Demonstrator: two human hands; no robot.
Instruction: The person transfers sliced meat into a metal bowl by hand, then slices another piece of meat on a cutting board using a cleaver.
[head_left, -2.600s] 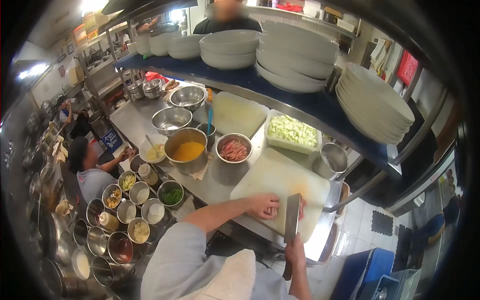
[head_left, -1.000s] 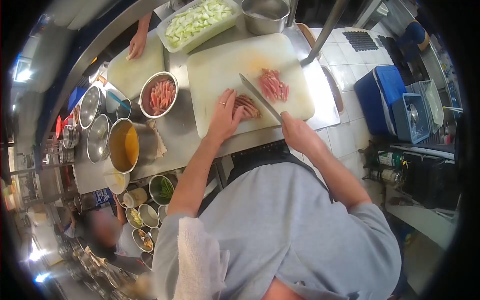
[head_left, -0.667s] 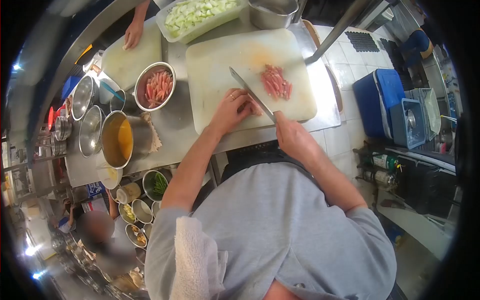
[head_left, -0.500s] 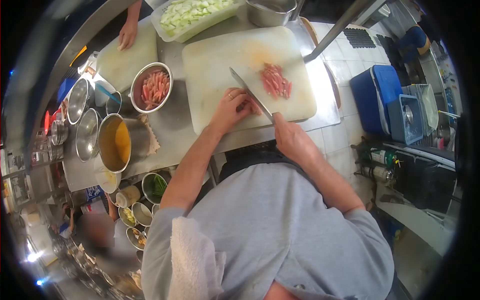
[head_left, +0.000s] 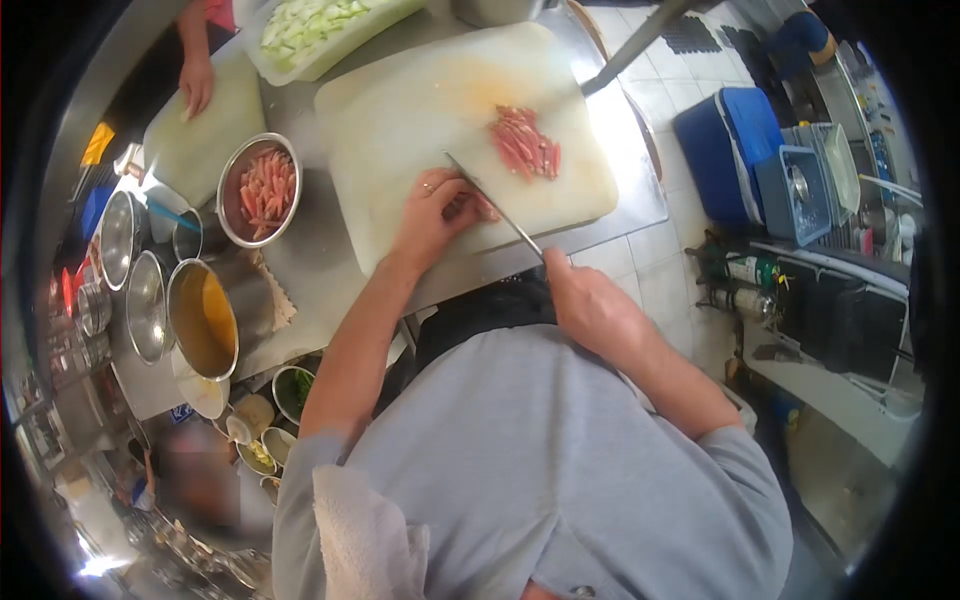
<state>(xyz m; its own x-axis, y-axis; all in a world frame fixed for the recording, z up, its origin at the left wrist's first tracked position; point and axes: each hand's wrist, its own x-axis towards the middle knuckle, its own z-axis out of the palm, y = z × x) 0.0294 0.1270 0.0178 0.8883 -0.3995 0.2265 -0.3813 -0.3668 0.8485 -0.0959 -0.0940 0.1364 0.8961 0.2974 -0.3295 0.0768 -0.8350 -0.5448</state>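
On a large white cutting board (head_left: 400, 120), my left hand (head_left: 436, 212) presses down a piece of pink meat (head_left: 487, 208) with curled fingers. My right hand (head_left: 597, 300) grips the handle of a long knife (head_left: 495, 205), whose blade lies along the meat beside my left fingertips. A pile of pink meat strips (head_left: 525, 143) rests on the board beyond the knife. To the left, a steel bowl (head_left: 229, 197) holds more such strips.
A white tub (head_left: 355, 38) of chopped green pieces sits behind the board. Another person's hand (head_left: 196, 85) touches a second board (head_left: 165, 150). A pot (head_left: 255, 300) of orange liquid stands at the left. A blue cooler (head_left: 715, 150) is on the floor at the right.
The view has turned from the shelf of plates down to the board, then shifted slightly. My left hand has gone from flat on the meat to curled, and the knife now meets the meat.
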